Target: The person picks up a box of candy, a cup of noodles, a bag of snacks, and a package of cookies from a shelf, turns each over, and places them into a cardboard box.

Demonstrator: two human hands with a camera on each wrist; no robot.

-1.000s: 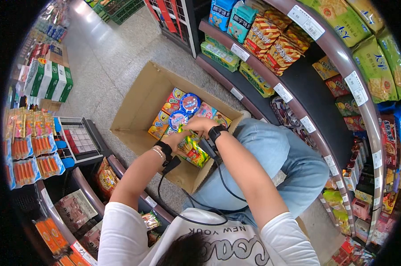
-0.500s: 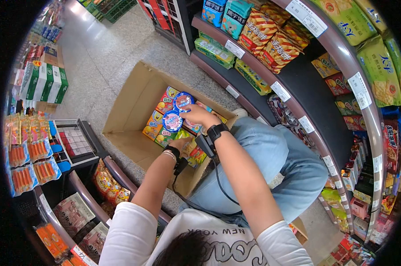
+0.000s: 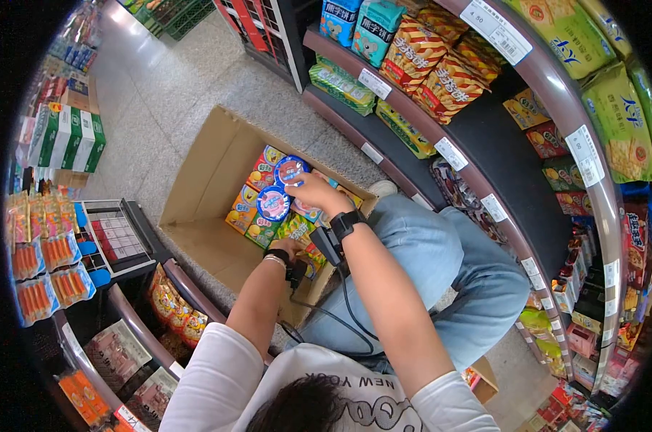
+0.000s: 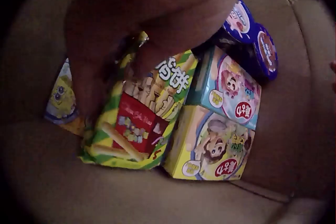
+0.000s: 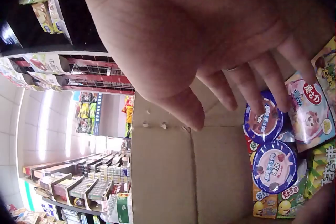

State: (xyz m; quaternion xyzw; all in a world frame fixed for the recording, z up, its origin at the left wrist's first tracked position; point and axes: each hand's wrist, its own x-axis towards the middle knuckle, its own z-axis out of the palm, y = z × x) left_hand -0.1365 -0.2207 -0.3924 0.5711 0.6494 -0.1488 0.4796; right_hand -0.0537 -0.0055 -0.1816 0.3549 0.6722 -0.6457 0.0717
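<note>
Inside an open cardboard box (image 3: pixel 203 183), my left hand (image 3: pixel 290 248) grips a yellow-green bag of biscuit sticks (image 4: pixel 142 113), its thumb and fingers at the bag's upper end. Snack boxes with cartoon prints (image 4: pixel 212 142) lie beside the bag. Two round cups with blue-rimmed lids stand on the far side: a pink-lidded cup (image 3: pixel 273 205) and a brown-lidded cup (image 5: pixel 264 121). My right hand (image 3: pixel 315 193) reaches over them with fingers spread and straight, fingertips at the brown lid. In the right wrist view, its palm (image 5: pixel 210 40) holds nothing.
Curved shelves with bagged biscuits (image 3: pixel 412 57) rise on the right. A low shelf (image 3: pixel 128 345) and hanging sausage packs (image 3: pixel 45 259) are at the left. The person's bent knee (image 3: pixel 419 252) is against the box's near side. Black cables (image 3: pixel 340 309) trail from the wrists.
My right hand has left the biscuit bag and moved to the blue-rimmed cups, its fingers now spread. My left hand stays with the bag, now lower at the box's near side.
</note>
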